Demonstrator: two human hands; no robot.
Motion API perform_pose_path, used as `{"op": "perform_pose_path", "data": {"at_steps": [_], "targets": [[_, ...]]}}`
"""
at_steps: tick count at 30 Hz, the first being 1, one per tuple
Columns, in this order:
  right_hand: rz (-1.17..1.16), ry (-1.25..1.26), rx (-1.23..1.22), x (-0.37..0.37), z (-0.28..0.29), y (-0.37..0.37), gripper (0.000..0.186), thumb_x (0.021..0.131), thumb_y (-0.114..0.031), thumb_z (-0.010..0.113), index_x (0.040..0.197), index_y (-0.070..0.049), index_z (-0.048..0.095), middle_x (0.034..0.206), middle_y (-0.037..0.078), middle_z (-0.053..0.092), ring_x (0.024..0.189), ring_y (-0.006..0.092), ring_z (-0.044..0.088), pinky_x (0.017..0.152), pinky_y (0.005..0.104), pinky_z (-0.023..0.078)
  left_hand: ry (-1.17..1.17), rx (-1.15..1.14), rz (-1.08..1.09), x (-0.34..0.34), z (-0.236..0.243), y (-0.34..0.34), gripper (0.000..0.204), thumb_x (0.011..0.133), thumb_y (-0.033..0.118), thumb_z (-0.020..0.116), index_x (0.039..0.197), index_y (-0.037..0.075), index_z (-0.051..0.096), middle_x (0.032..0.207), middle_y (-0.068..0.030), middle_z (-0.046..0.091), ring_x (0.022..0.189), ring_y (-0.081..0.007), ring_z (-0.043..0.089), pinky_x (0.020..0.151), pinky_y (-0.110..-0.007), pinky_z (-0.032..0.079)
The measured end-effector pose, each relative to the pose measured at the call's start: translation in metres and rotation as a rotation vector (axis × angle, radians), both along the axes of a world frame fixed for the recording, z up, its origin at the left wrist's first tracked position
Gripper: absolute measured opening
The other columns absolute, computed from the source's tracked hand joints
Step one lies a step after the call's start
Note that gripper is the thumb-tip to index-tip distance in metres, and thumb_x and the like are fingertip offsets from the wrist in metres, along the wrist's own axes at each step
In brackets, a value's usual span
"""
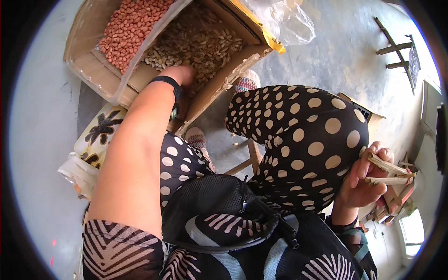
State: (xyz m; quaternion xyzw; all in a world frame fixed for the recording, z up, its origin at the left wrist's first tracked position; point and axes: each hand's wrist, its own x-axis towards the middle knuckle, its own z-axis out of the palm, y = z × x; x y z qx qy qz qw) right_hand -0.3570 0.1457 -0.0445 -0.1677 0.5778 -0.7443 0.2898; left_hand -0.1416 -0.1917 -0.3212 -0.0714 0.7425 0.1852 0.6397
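Observation:
My left hand (181, 75) reaches down into a cardboard box (224, 77), its fingers hidden against the unshelled peanuts and husks (200, 44) inside. Shelled pink peanuts (133, 32) fill part of a clear plastic container (109, 95) set at the box's left side. Out by my right knee, my right hand (359, 184) is closed around a pair of wooden stick tongs (389, 180). Its two pale sticks spread apart toward my fingers and meet at the far right, where a reddish tie seems to bind them.
A clear plastic bag (284, 21) hangs over the box's far right corner. A patterned bag (100, 128) and a white plastic bag (81, 172) lie left of my forearm. Wooden stool legs (252, 156) show between my knees. Another wooden stool (401, 51) stands far right on the floor.

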Motion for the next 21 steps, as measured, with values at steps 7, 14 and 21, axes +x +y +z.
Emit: {"op": "perform_pose_path", "data": {"at_steps": [7, 14, 21], "targets": [[0.035, 0.057, -0.029, 0.016, 0.007, -0.016, 0.066, 0.083, -0.045, 0.069, 0.12, 0.005, 0.047, 0.11, 0.023, 0.049, 0.05, 0.0109, 0.049, 0.042, 0.0164, 0.043, -0.003, 0.038, 0.686, -0.014, 0.069, -0.011, 0.017, 0.082, 0.01, 0.05, 0.075, 0.003, 0.063, 0.066, -0.0051, 0.064, 0.054, -0.0163, 0.06, 0.049, -0.031, 0.05], [0.104, 0.055, -0.083, 0.036, 0.021, -0.017, 0.057, 0.082, -0.036, 0.07, 0.115, 0.006, 0.049, 0.111, 0.021, 0.054, 0.059, 0.0134, 0.053, 0.049, 0.0215, 0.044, 0.335, 0.292, 1.066, -0.014, 0.214, -0.014, 0.011, 0.087, 0.018, 0.059, 0.087, 0.008, 0.061, 0.068, 0.0019, 0.06, 0.053, -0.0048, 0.053, 0.048, -0.02, 0.043], [0.202, 0.015, -0.179, 0.066, 0.036, -0.013, 0.037, 0.085, -0.016, 0.066, 0.112, 0.005, 0.052, 0.101, 0.016, 0.061, 0.067, 0.014, 0.057, 0.062, 0.0261, 0.05, 0.826, 0.064, 1.575, 0.045, 0.289, -0.054, 0.021, 0.091, 0.026, 0.059, 0.102, 0.009, 0.057, 0.068, 0.0015, 0.058, 0.054, -0.0054, 0.051, 0.049, -0.019, 0.042]]}}
